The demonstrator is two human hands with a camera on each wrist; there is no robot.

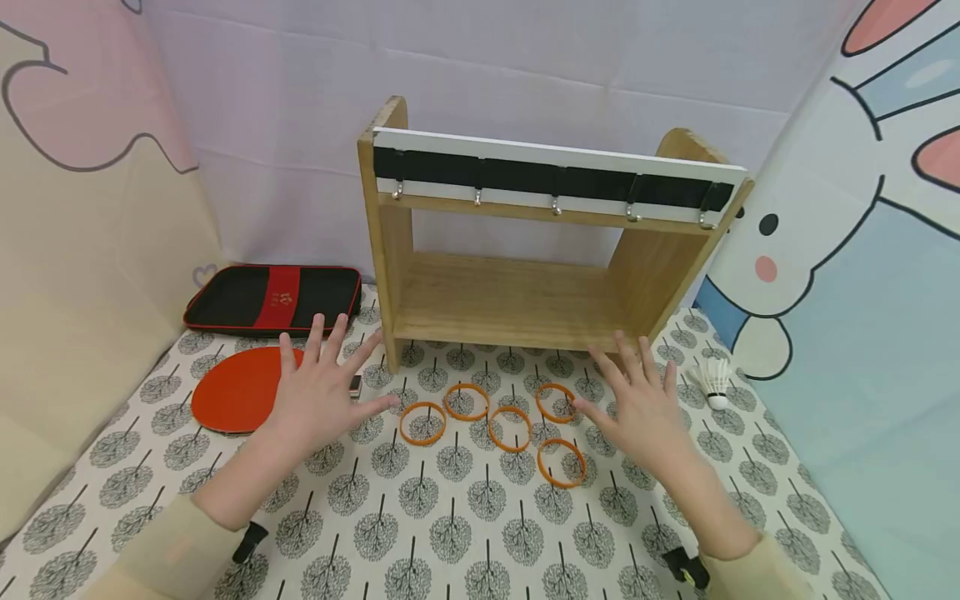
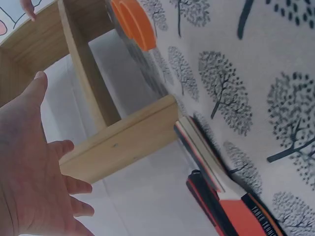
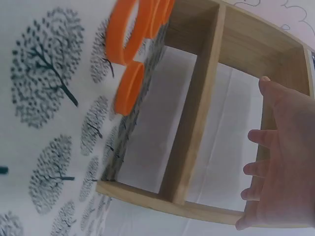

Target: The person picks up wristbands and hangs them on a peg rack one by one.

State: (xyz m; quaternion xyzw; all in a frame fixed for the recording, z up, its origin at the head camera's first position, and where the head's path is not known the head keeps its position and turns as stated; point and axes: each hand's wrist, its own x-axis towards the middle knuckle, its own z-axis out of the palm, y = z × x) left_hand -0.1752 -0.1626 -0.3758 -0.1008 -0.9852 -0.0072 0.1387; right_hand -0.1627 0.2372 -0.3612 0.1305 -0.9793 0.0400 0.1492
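Bench: a cloth printed with grey trees is covering it, and pale cartoon backdrops are standing around it.
Rack: a wooden rack is standing at the back of the bench, with a black-and-white rail and a row of small metal hooks hanging from it.
Rings: five orange rings are lying flat on the cloth just in front of the rack, between the two hands, each apart from the others.
Left hand: the left hand is hovering palm down with its fingers spread wide, gripping nothing; it is sitting partly over the paddle's handle end, near the leftmost ring.
Right hand: the right hand is hovering palm down with its fingers also spread and released, just beside the ring nearest the rack on that side.
Paddle: a red table tennis paddle is lying flat to the left, its handle pointing toward the rack's foot.
Case: a black and red case is lying behind the paddle, against the backdrop.
Shuttlecock: a white shuttlecock is resting on the cloth at the far right, well apart from the rings.
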